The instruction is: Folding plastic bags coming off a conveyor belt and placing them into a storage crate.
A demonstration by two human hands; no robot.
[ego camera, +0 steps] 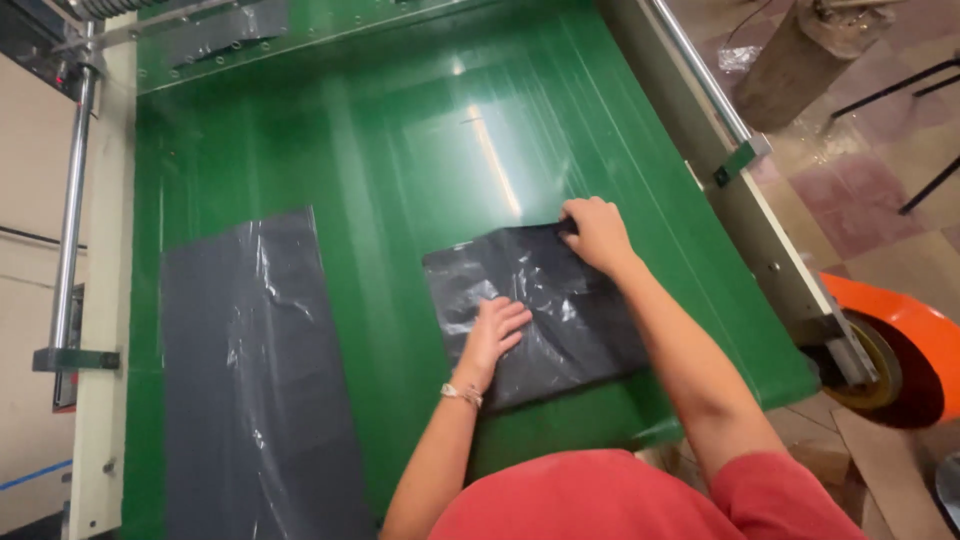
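We're looking down on a glossy green conveyor belt (400,150), and right in the middle of the action sits a dark grey plastic bag stack (540,315), already folded down to a compact, roughly square packet lying toward the near right part of the belt. Judging by that shape, the folding looks partly done: the packet is short and thick-looking, its surface crinkled and catching the light, but the far right corner is not yet settled, and that is where the work is happening. The right hand (597,232) reaches out with the arm stretched forward across the packet, knuckles up, fingers curled and pinching the far edge at that corner, so it is closed on the plastic. The left hand (493,333) comes in from below with a bracelet (462,394) at the wrist, palm down, fingers spread fairly wide and flat, pressing the middle of the packet against the belt rather than gripping anything. Over to the left lies a second piece, a long flat dark grey bag sheet (255,390), fully stretched out, running down to the bottom edge of the view, well apart from both hands and untouched; by the look of it, that one remains to be folded. Off the right side of the machine frame, an orange roll (915,330) sits near the tiled floor (860,190).
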